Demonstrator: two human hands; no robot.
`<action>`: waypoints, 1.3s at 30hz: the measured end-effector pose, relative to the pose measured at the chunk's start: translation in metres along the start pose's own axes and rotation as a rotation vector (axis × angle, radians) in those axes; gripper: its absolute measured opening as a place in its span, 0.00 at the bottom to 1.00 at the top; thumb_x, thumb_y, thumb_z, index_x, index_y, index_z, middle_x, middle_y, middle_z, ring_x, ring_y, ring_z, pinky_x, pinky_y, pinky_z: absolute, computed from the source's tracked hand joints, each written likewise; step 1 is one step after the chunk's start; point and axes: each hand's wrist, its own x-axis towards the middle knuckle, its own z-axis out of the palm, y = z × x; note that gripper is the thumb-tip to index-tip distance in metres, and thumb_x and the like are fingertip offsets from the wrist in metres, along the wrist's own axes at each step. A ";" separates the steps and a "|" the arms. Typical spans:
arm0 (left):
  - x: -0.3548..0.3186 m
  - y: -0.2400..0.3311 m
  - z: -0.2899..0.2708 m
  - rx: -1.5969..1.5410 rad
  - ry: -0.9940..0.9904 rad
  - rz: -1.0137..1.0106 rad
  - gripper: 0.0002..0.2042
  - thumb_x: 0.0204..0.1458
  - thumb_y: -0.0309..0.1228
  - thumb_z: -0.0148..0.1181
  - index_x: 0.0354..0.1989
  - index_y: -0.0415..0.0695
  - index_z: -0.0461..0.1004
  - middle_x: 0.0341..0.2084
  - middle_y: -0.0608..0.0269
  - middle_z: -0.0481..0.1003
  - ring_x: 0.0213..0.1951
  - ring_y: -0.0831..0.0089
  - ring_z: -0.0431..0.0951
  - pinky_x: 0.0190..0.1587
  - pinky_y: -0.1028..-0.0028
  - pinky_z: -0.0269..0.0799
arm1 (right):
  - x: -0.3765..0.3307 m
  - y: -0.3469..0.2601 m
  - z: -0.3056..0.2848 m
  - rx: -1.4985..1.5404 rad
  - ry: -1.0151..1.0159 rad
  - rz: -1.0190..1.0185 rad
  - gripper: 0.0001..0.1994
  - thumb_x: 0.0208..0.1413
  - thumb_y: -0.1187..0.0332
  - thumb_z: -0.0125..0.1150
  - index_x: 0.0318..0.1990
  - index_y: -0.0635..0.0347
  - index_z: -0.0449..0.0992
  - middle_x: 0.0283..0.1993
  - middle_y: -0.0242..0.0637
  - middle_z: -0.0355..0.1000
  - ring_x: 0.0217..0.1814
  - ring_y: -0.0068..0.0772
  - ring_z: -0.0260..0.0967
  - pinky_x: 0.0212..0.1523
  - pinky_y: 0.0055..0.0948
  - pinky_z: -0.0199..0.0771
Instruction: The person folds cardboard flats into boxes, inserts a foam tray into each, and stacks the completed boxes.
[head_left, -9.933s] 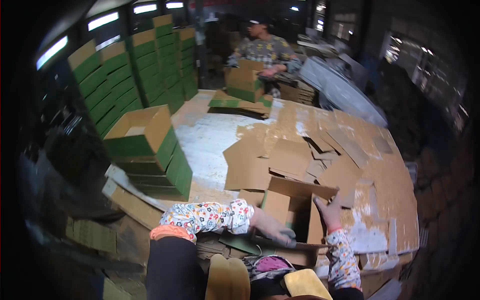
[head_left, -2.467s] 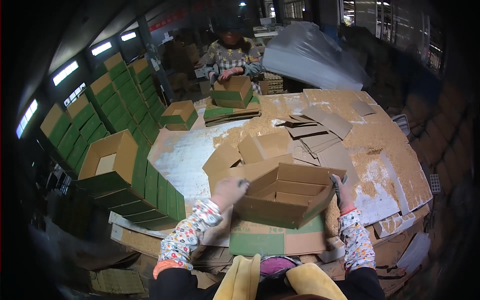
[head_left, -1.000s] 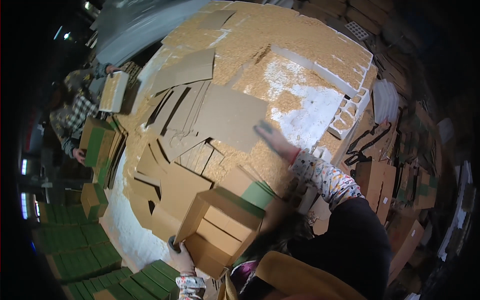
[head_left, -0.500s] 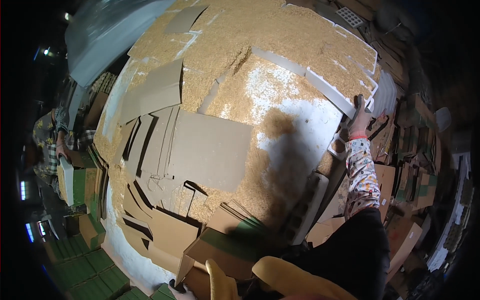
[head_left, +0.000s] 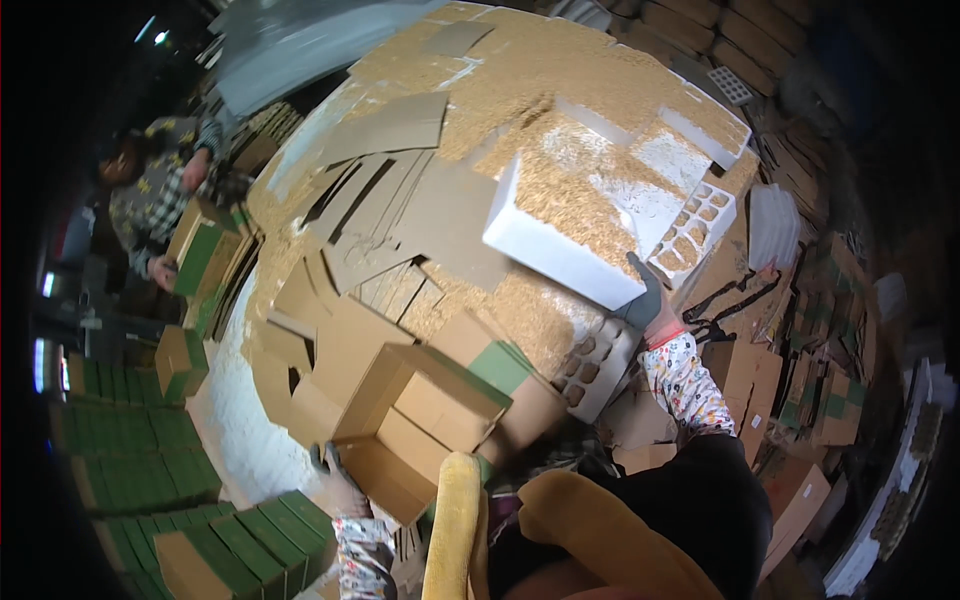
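My left hand (head_left: 342,488), in a grey-fingered glove, grips the near left edge of an open cardboard box (head_left: 385,470). The box is tilted, with its inside facing me, and I see nothing in it. My right hand (head_left: 652,308), also gloved, holds the right end of a white foam box (head_left: 550,250). Golden husk-like shavings (head_left: 560,200) cover its top. The foam box is tilted above the table, and its underside is hidden.
Shavings and flat cardboard sheets (head_left: 470,225) cover much of the table. A white foam tray with holes (head_left: 697,235) lies beyond my right hand. At the left, another person (head_left: 165,200) handles a green-banded carton (head_left: 205,255). Green-banded boxes (head_left: 255,545) stand in stacks at lower left.
My right hand has drawn the foam box from the table's right side toward me, uncovering a holed tray. The cardboard box at my left hand has come up and opened toward me.
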 end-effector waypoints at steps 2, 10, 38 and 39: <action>0.012 0.026 0.005 -0.567 -0.025 -0.358 0.20 0.61 0.41 0.52 0.51 0.35 0.71 0.43 0.56 0.74 0.42 0.70 0.74 0.46 0.72 0.72 | -0.012 -0.059 0.043 0.634 -0.329 0.263 0.34 0.45 0.73 0.72 0.62 0.66 0.64 0.61 0.48 0.66 0.61 0.34 0.65 0.62 0.32 0.64; 0.058 0.068 0.009 -1.474 -0.364 -0.582 0.17 0.61 0.40 0.51 0.46 0.37 0.74 0.35 0.59 0.77 0.33 0.70 0.76 0.37 0.70 0.75 | -0.050 -0.349 0.081 0.510 -0.962 0.430 0.29 0.55 0.68 0.64 0.62 0.67 0.61 0.56 0.40 0.69 0.55 0.26 0.69 0.55 0.24 0.71; 0.041 0.047 0.008 0.073 0.117 -0.199 0.14 0.49 0.30 0.61 0.43 0.37 0.73 0.34 0.50 0.78 0.38 0.57 0.78 0.45 0.66 0.72 | 0.124 -0.236 0.152 -0.685 -0.060 -0.430 0.13 0.43 0.68 0.65 0.36 0.58 0.70 0.34 0.44 0.72 0.40 0.49 0.71 0.41 0.43 0.70; 0.050 0.019 0.013 -0.145 0.073 -0.223 0.17 0.49 0.32 0.62 0.46 0.37 0.72 0.36 0.49 0.77 0.40 0.56 0.77 0.47 0.66 0.71 | 0.102 -0.265 0.161 -0.588 -0.077 -0.475 0.13 0.43 0.68 0.66 0.35 0.58 0.70 0.34 0.43 0.71 0.40 0.49 0.70 0.41 0.42 0.70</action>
